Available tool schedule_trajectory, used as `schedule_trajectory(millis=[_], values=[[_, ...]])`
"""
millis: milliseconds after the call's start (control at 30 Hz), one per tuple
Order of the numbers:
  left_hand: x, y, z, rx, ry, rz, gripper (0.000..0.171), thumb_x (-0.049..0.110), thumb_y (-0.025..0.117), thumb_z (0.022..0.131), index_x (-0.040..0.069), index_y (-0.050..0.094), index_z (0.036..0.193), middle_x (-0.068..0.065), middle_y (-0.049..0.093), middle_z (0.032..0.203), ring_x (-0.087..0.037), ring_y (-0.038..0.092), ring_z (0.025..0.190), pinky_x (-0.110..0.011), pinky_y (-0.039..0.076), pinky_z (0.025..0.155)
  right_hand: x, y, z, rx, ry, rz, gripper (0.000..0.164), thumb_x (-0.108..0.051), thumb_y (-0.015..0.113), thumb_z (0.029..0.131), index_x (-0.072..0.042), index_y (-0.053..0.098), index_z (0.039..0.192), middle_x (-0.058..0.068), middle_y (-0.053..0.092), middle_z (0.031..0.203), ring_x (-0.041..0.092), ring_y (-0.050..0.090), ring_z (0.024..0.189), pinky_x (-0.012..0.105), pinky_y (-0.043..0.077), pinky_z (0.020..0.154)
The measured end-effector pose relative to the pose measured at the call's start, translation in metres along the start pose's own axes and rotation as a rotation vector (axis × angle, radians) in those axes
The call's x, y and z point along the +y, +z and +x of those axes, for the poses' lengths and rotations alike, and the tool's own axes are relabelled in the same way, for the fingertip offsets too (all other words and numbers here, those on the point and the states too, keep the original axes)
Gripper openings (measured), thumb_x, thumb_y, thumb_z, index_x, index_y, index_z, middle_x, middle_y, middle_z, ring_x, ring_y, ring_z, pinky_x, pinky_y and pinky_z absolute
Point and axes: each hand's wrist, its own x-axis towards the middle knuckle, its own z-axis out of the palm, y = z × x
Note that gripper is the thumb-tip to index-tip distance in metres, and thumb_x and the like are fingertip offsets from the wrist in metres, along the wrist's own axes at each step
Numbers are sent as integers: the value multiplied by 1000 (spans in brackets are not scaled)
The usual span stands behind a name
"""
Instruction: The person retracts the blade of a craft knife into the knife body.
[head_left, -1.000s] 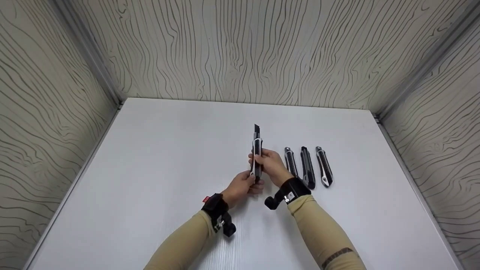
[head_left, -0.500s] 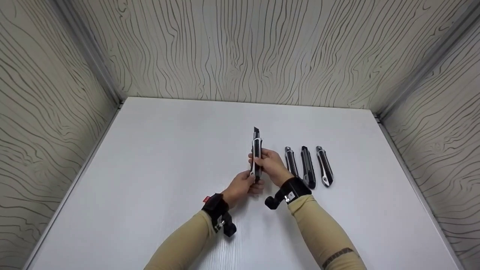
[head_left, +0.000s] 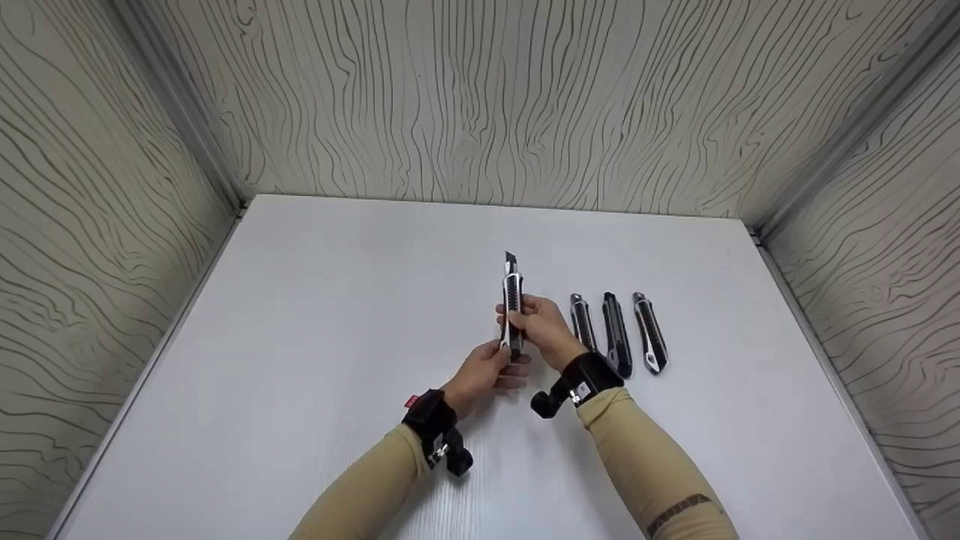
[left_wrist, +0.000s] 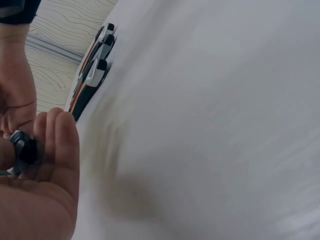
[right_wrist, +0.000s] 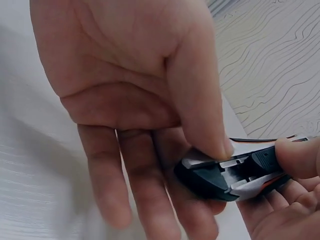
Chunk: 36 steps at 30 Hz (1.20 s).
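Observation:
Both hands hold a silver-and-black snap-off utility knife (head_left: pixel 513 292) over the white table, its short dark blade (head_left: pixel 511 257) pointing away from me. My left hand (head_left: pixel 478 373) pinches the black tail end between thumb and fingers; in the left wrist view its fingers (left_wrist: pixel 64 135) stretch out beyond that end. Farther up the handle, my right hand (head_left: pixel 546 328) grips the body. The right wrist view shows the right thumb (right_wrist: pixel 300 156) on the ribbed black slider (right_wrist: pixel 265 160), while the left thumb (right_wrist: pixel 202 115) presses near the tail.
Three more utility knives lie side by side right of the hands: one (head_left: pixel 582 322) partly behind the right wrist, a darker one (head_left: pixel 616 330), and an outer one (head_left: pixel 649 334). Wood-patterned panels (head_left: pixel 480 97) enclose the white table (head_left: pixel 337 300) at the back and sides.
The knife's blade sticks out less than a second ago, and its tip leans slightly farther left. Both hands stay in nearly the same place; the three other knives have not moved.

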Motion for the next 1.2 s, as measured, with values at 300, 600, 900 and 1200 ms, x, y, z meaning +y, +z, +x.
schedule_trajectory(millis=[300,600,900,1200], values=[[-1,0,-1,16,53,-34,36,15,38,105,-12,51,125,-19,69,107,-15,67,88,-33,58,83,0,-4,2,-20,-18,14,43,-4,53,97,6,45,138,22,60,132,17,65,103,33,49,98],[-1,-2,2,48,94,12,35,16,38,106,-12,53,121,-14,70,101,-13,67,85,-30,58,78,3,-3,-2,-30,-14,22,37,-13,53,100,8,52,131,16,67,120,14,66,97,26,54,85],[4,1,1,73,51,20,34,15,37,106,-13,54,117,-8,67,92,-12,64,78,-35,59,79,7,2,-1,27,-25,58,36,-12,51,100,8,51,131,20,65,122,15,66,100,25,52,86],[5,2,-1,70,49,25,33,15,38,105,-13,55,113,-5,64,84,-12,63,73,-30,58,73,8,3,-2,37,-23,92,35,-7,52,99,8,52,130,16,68,116,13,67,94,25,53,84]])
